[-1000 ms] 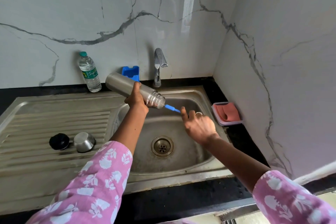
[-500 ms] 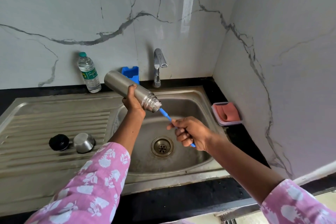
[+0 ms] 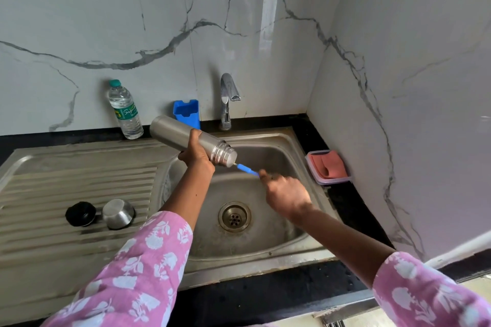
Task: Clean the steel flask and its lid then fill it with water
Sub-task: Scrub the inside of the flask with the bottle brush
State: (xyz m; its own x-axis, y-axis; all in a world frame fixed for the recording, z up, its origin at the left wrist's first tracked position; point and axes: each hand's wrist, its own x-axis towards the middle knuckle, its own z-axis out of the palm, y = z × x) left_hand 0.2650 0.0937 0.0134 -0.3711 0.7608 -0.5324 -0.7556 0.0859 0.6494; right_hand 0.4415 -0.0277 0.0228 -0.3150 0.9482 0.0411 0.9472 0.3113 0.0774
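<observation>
The steel flask (image 3: 183, 138) is a plain brushed-metal cylinder with a ribbed, threaded neck, held tilted over the sink (image 3: 279, 156) with its open mouth pointing right and slightly down. The left hand (image 3: 198, 154) grips its body from below, while the right hand (image 3: 285, 195), a little blurred, closes its fingers on the blue brush handle (image 3: 247, 169) sticking out of the mouth. Its steel cap (image 3: 118, 214) and black stopper (image 3: 80, 214) lie side by side on the drainboard (image 3: 79, 175).

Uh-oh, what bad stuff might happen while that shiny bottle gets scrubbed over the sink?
The steel flask is tilted and gripped by only the left hand. If it is wet, it might slip and bang into the sink. The thin blue brush, held near its end by the right hand, may flick dirty water out.
</observation>
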